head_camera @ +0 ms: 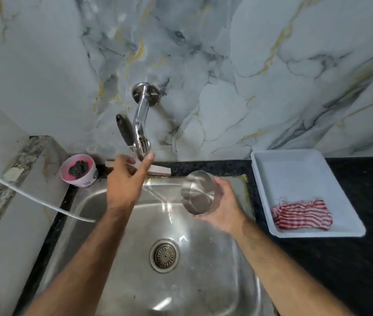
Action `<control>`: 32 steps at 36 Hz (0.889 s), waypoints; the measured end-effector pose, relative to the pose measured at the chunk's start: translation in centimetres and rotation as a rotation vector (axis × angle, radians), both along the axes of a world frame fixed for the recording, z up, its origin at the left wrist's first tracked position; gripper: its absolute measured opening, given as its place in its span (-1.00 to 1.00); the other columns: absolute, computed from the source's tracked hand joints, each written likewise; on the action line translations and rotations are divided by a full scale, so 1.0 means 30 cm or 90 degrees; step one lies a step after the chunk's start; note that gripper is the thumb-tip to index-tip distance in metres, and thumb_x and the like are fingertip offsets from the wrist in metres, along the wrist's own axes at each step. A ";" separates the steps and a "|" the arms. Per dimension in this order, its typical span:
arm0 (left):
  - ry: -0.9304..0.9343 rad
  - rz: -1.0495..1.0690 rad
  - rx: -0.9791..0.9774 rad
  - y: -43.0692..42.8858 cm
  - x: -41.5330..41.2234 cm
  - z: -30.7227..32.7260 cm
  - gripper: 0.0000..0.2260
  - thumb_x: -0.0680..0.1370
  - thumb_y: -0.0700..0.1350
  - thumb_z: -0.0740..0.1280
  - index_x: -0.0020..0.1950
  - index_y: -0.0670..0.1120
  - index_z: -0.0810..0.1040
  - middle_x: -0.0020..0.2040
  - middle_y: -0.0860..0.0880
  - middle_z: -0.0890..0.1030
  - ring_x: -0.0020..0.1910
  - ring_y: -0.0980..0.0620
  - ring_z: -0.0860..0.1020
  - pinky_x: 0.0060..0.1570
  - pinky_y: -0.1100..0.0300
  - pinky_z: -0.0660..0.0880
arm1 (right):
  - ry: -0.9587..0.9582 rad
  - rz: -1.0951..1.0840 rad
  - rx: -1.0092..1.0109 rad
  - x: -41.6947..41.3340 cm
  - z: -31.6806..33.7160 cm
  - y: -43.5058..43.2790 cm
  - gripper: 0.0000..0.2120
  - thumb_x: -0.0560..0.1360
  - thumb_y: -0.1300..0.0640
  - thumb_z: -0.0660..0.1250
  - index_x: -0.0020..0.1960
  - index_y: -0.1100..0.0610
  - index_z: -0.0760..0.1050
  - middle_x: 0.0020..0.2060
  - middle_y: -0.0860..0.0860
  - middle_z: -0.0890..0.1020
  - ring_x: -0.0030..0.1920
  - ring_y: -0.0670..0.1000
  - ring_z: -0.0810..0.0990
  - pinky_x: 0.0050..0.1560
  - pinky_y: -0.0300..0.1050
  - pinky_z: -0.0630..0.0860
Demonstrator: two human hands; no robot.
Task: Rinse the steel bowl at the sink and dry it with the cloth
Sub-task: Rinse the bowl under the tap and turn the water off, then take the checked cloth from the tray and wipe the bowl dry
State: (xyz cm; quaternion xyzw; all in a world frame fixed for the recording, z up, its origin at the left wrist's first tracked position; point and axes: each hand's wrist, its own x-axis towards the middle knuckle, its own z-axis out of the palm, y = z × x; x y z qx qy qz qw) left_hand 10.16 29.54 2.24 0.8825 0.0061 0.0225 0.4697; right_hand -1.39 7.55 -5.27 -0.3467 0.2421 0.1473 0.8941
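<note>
My right hand (223,207) grips the small steel bowl (198,192), tilted on its side over the right part of the steel sink (103,224). Its open side faces left toward the tap. My left hand (127,179) is raised just below the chrome wall tap (141,124), fingers spread, thumb near the spout's end, holding nothing. A thin stream of water falls from the spout into the basin between my hands. The red-and-white striped cloth (301,214) lies crumpled in the white tray (295,165) on the right counter.
A pink tub with a dark scrubber (78,169) stands at the sink's back left corner. A dark-handled tool (124,130) leans on the marble wall beside the tap. The drain strainer (165,255) is mid-basin. A white cord (32,197) crosses the left ledge. Black counter (352,270) extends right.
</note>
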 end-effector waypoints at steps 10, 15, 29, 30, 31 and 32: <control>-0.036 -0.403 0.019 -0.481 -0.374 -0.237 -0.88 0.61 0.10 0.41 -0.06 0.11 0.68 -0.15 0.15 0.73 -0.23 0.13 0.66 -0.27 0.32 0.55 | -0.163 -0.309 0.079 -0.221 0.164 -0.626 -0.17 0.51 -0.25 0.40 0.68 0.11 0.35 0.64 0.32 0.38 0.59 0.49 0.37 0.35 0.39 0.53; -0.125 -0.746 0.196 -0.887 -0.486 -0.240 -0.74 0.63 -0.14 0.42 0.30 -0.10 0.71 0.24 -0.12 0.74 0.18 -0.09 0.67 0.22 0.20 0.52 | -0.185 -0.392 0.096 -0.370 0.188 -0.893 -0.22 0.59 -0.29 0.27 0.67 0.14 0.36 0.64 0.32 0.40 0.57 0.49 0.41 0.44 0.33 0.45; -0.050 -0.678 0.359 -1.206 -0.482 -0.324 -0.64 0.59 -0.08 0.42 0.40 -0.06 0.60 0.14 -0.15 0.70 0.09 -0.20 0.68 0.09 0.07 0.59 | -0.129 -0.435 0.116 -0.478 0.152 -1.074 -0.34 0.58 -0.28 0.30 0.48 0.16 0.61 0.53 0.35 0.53 0.57 0.49 0.41 0.46 0.35 0.43; -0.017 -0.577 0.271 -1.188 -0.473 -0.298 -0.68 0.57 -0.13 0.43 0.33 -0.06 0.63 0.04 -0.10 0.74 0.00 -0.16 0.71 0.01 0.09 0.60 | -0.127 -0.436 0.114 -0.473 0.143 -1.075 -0.34 0.57 -0.27 0.33 0.50 0.13 0.59 0.55 0.34 0.51 0.56 0.49 0.42 0.43 0.38 0.46; 0.014 -0.473 0.184 -1.166 -0.463 -0.266 -0.73 0.56 -0.16 0.44 0.27 -0.04 0.65 -0.04 -0.01 0.75 -0.10 -0.08 0.73 -0.03 0.10 0.63 | -0.126 -0.443 0.115 -0.467 0.133 -1.072 -0.33 0.56 -0.26 0.35 0.53 0.10 0.55 0.58 0.33 0.49 0.56 0.48 0.43 0.43 0.42 0.47; 0.035 -0.380 0.102 -1.140 -0.451 -0.234 -0.76 0.57 -0.16 0.45 0.23 -0.01 0.67 -0.09 0.09 0.74 -0.16 0.02 0.72 -0.01 0.08 0.66 | -0.117 -0.449 0.120 -0.459 0.127 -1.069 -0.33 0.54 -0.24 0.37 0.56 0.07 0.52 0.59 0.32 0.47 0.56 0.47 0.43 0.44 0.46 0.46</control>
